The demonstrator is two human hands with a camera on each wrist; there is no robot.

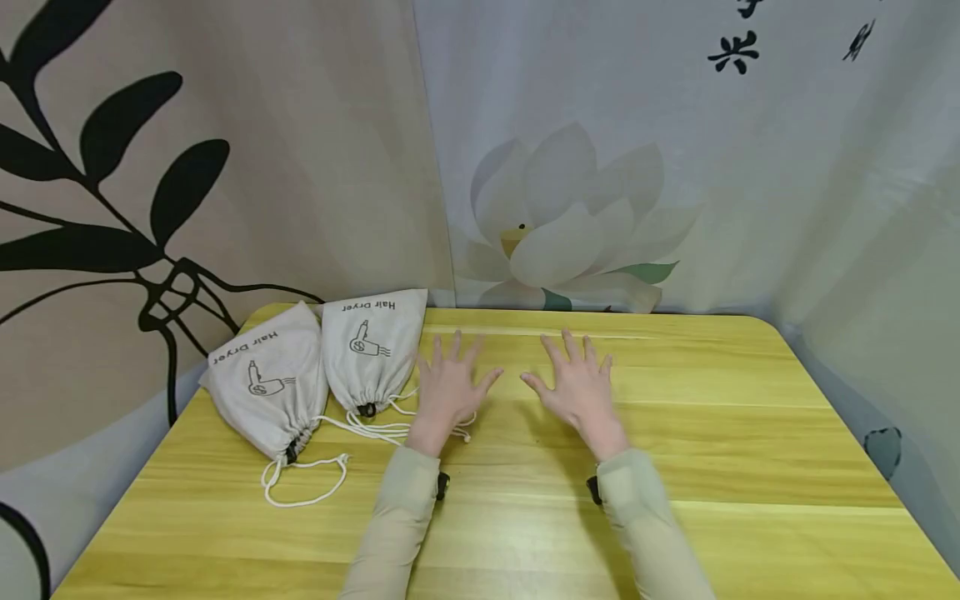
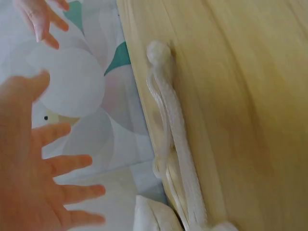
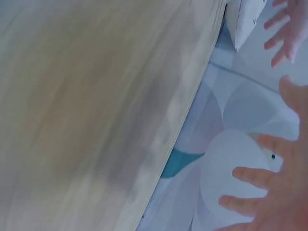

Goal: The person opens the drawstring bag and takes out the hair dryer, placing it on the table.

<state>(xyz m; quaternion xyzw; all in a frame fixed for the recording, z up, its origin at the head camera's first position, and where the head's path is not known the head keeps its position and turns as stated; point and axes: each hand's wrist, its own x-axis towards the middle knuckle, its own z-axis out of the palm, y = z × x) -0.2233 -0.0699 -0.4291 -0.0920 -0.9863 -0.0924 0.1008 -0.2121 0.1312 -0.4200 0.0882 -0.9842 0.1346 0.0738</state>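
Both hands hover over the middle of the wooden table with fingers spread and nothing held. My left hand [image 1: 447,390] is nearest to a white drawstring bag [image 1: 375,346] printed "Hair Dryer" and overlaps its cord in the head view. In the left wrist view the white cord [image 2: 180,139] lies on the wood, below the spread fingers [image 2: 72,163]. My right hand [image 1: 577,385] is to the right of the left one, over bare wood. A second bag [image 1: 270,375] with the same print lies further left, its cord [image 1: 307,502] looped toward the front.
The wooden table [image 1: 750,433] extends to the right and front of the hands. Behind it hangs a fabric backdrop [image 1: 337,150] with a printed lotus [image 1: 570,208] and dark leaves. Each bag's neck is cinched with a black cord lock [image 1: 367,410].
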